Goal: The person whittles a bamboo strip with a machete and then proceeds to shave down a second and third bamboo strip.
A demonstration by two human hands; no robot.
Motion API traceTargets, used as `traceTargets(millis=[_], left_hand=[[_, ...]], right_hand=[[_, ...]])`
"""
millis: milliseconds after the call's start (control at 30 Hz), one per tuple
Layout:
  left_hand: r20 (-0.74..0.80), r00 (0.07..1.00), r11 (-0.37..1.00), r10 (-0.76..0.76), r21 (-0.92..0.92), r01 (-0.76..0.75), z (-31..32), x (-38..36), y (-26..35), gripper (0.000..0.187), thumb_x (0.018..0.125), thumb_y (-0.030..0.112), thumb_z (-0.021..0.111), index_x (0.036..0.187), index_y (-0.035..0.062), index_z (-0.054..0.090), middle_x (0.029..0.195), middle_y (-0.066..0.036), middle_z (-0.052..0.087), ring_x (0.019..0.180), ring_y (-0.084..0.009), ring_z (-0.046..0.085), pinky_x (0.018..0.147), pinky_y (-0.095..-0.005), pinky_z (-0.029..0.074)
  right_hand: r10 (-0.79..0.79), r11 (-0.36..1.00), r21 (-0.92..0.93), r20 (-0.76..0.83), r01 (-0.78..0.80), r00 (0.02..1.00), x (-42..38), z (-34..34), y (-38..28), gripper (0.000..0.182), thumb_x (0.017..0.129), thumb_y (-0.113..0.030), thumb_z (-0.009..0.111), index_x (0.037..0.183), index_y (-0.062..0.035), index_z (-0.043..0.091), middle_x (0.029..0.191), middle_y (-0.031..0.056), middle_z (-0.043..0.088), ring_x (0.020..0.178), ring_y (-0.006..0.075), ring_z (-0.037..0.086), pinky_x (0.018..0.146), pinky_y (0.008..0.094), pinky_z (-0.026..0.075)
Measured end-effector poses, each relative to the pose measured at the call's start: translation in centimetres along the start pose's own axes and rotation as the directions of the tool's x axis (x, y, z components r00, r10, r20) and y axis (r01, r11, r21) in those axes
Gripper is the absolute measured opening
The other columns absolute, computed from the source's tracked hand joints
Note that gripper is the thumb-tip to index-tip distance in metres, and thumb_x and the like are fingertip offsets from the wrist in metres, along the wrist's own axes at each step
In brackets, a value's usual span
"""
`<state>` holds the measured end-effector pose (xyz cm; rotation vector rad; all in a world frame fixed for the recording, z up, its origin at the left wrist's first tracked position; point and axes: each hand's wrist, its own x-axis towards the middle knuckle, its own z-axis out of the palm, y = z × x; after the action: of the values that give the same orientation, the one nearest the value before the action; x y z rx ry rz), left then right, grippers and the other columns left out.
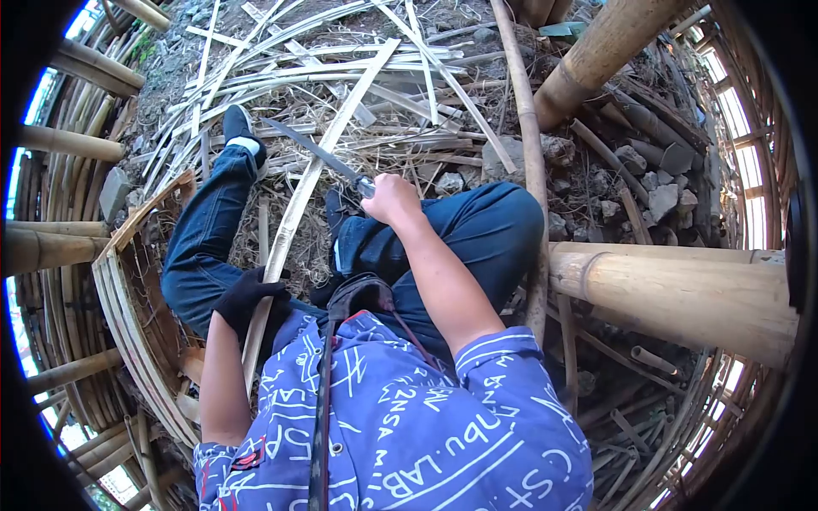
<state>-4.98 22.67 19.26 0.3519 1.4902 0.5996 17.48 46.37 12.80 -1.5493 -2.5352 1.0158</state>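
Okay so left hand (pixel 249 301) grips a long bamboo strip (pixel 294 209), right hand (pixel 393 199) holds a knife (pixel 341 167), loose strips (pixel 423 64) litter the ground, thick pole (pixel 673 294) beside the right knee (pixel 518 217).

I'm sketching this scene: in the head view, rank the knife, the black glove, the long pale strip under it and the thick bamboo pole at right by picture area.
1. Thick bamboo pole
2. Long pale strip
3. Black glove
4. Knife, slimmest of all
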Motion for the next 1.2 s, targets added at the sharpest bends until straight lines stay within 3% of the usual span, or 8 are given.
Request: traceTargets(millis=[267,600,633,733,800,867,1033,1200], left_hand=[[0.113,0.990,0.978,-0.081,-0.183,0.101,0.0,0.0,0.5,0.032,0.083,0.011,0.062,0.111,0.0025,0.052,0.076,-0.008,0.061,0.058,-0.0155,0.057,0.053,-0.0256,0.047],[-0.207,0.976,0.941,0.075,0.340,0.000,1.0,0.4,2.0,0.020,0.087,0.023,0.062,0.084,0.0031,0.057,0.062,-0.001,0.056,0.052,-0.0090,0.054,0.051,-0.0231,0.043],[-0.276,0.868,0.745,0.412,0.651,-0.147,1.1,0.9,1.8,0.026,0.085,0.023,0.062,0.090,-0.0014,0.057,0.063,-0.008,0.059,0.054,-0.0173,0.059,0.055,-0.0298,0.046],[-0.372,0.648,0.635,0.664,0.738,-0.227,1.7,0.4,3.1,0.032,0.082,0.025,0.063,0.098,-0.0027,0.058,0.069,-0.017,0.062,0.061,-0.0281,0.061,0.059,-0.0372,0.047],[-0.457,0.698,0.733,0.551,0.665,-0.144,2.0,0.1,4.5,0.036,0.082,0.030,0.059,0.094,-0.0041,0.060,0.081,-0.028,0.062,0.078,-0.0420,0.061,0.070,-0.0456,0.047],[-0.330,0.884,0.773,0.331,0.632,-0.053,1.3,1.3,4.0,0.037,0.082,0.030,0.059,0.097,-0.0032,0.060,0.084,-0.028,0.062,0.078,-0.0411,0.061,0.070,-0.0453,0.048],[0.067,0.703,0.194,0.708,0.938,-0.286,3.1,2.8,-0.6,0.023,0.079,0.020,0.058,0.095,0.0032,0.058,0.070,-0.021,0.057,0.070,-0.0381,0.060,0.061,-0.0477,0.043],[0.144,0.929,0.893,0.342,0.258,-0.369,1.7,2.8,-3.8,0.020,0.086,0.027,0.056,0.089,0.0073,0.054,0.058,-0.008,0.049,0.053,-0.0270,0.052,0.049,-0.0394,0.039]], right_hand=[[0.040,0.999,-0.023,0.042,-0.039,0.998,0.0,-0.2,-0.5,0.037,0.071,-0.032,0.069,0.092,-0.0020,0.067,0.093,0.0205,0.067,0.089,0.0341,0.066,0.081,0.0415,0.053],[0.119,0.960,0.253,0.008,-0.117,0.993,0.4,-0.4,-0.5,0.032,0.067,-0.032,0.065,0.075,-0.0012,0.068,0.078,0.0210,0.067,0.079,0.0352,0.066,0.071,0.0429,0.051],[0.097,0.913,0.401,-0.029,-0.077,0.995,0.6,0.3,-0.3,0.030,0.067,-0.030,0.066,0.068,0.0002,0.064,0.068,0.0189,0.065,0.067,0.0332,0.065,0.065,0.0409,0.050],[0.109,0.763,0.645,-0.046,-0.053,0.993,0.5,0.7,-0.5,0.028,0.071,-0.024,0.069,0.059,-0.0016,0.056,0.052,0.0067,0.056,0.050,0.0168,0.057,0.050,0.0341,0.045],[0.117,0.725,0.686,-0.022,-0.070,0.993,0.0,-1.0,-1.6,0.027,0.072,-0.022,0.068,0.059,-0.0025,0.055,0.051,0.0051,0.054,0.047,0.0149,0.055,0.048,0.0328,0.043],[0.144,0.673,0.733,0.001,-0.099,0.990,-0.5,-1.3,-2.1,0.027,0.074,-0.021,0.068,0.058,-0.0033,0.054,0.050,0.0035,0.053,0.045,0.0130,0.053,0.046,0.0315,0.041],[0.059,0.770,0.638,-0.045,-0.017,0.997,-0.6,0.6,-1.8,0.025,0.071,-0.019,0.065,0.058,-0.0012,0.053,0.051,0.0052,0.053,0.047,0.0146,0.049,0.049,0.0326,0.040],[0.000,0.832,0.553,0.098,-0.054,0.995,0.2,3.1,-1.2,0.026,0.068,-0.023,0.065,0.061,0.0000,0.055,0.054,0.0104,0.055,0.051,0.0200,0.054,0.053,0.0361,0.043]])
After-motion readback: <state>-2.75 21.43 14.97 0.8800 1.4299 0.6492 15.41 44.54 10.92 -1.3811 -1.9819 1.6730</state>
